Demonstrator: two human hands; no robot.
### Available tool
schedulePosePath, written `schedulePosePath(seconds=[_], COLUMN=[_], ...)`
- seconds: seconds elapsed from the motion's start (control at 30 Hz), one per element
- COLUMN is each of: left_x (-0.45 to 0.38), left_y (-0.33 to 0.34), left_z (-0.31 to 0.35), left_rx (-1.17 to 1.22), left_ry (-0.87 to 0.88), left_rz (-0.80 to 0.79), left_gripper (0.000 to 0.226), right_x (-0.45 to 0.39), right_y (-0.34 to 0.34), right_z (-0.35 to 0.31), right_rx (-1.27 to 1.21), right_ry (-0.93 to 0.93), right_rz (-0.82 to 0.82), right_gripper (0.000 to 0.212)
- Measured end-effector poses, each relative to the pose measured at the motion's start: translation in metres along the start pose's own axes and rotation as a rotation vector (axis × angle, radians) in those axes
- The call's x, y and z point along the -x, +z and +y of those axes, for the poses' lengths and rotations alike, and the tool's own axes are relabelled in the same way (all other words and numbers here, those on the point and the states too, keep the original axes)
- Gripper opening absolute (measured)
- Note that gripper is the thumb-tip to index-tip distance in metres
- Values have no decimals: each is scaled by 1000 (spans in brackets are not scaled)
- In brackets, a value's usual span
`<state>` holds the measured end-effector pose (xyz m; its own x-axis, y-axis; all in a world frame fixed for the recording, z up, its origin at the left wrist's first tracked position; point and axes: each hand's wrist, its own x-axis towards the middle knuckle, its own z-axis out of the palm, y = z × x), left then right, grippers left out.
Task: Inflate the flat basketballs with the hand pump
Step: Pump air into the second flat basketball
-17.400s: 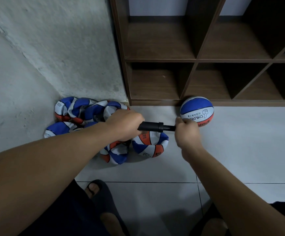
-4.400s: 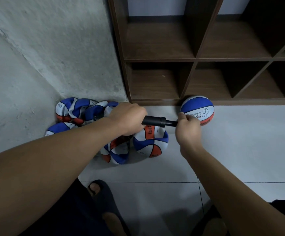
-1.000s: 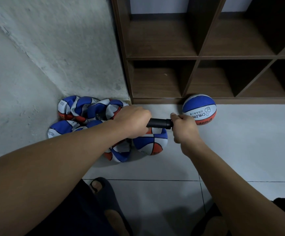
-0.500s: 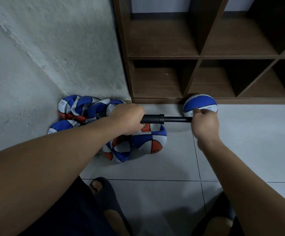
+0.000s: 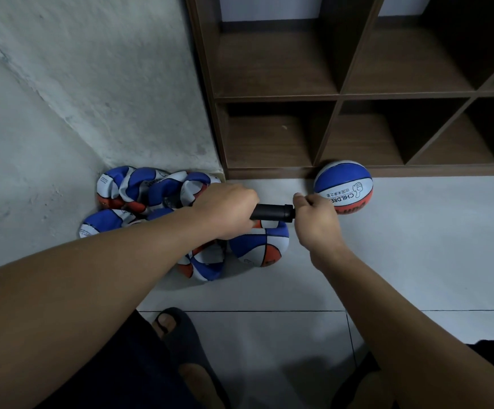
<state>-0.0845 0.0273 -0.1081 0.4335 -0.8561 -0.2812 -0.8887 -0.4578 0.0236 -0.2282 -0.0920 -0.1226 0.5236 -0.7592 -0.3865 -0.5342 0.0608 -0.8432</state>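
One round basketball [image 5: 343, 187] sits by the shelf [image 5: 269, 172]; a pile of flat basketballs [image 5: 157, 196] awaits in the floor's corner. Both hands' fingers grip the hand pump [image 5: 272, 213], left hand [image 5: 225, 212] on the barrel, right hand [image 5: 313, 218] at the handle.

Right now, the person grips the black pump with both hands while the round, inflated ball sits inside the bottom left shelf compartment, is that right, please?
Not quite. The head view shows the inflated ball on the floor in front of the shelf unit, not inside a compartment. The rest holds: the left hand and right hand both grip the black pump.
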Motion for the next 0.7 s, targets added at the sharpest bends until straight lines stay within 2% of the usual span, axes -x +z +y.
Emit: schedulePosePath(seconds=[0.13, 0.33, 0.5, 0.7], left_x=[1, 2, 2, 7], left_y=[5, 6, 7, 12], left_z=[0, -30, -11, -3], left_rx=[67, 97, 123, 159], left_ry=[11, -72, -75, -64], left_rz=[-28, -14, -31, -22], left_gripper=[22, 23, 24, 30], right_x=[-10, -35, -22, 9], right_y=[-11, -59, -36, -4], right_z=[5, 12, 13, 7], right_rx=[0, -116, -41, 32], right_ry=[50, 131, 60, -85], right_rz=[-18, 229, 291, 235], right_gripper=[35, 30, 33, 35])
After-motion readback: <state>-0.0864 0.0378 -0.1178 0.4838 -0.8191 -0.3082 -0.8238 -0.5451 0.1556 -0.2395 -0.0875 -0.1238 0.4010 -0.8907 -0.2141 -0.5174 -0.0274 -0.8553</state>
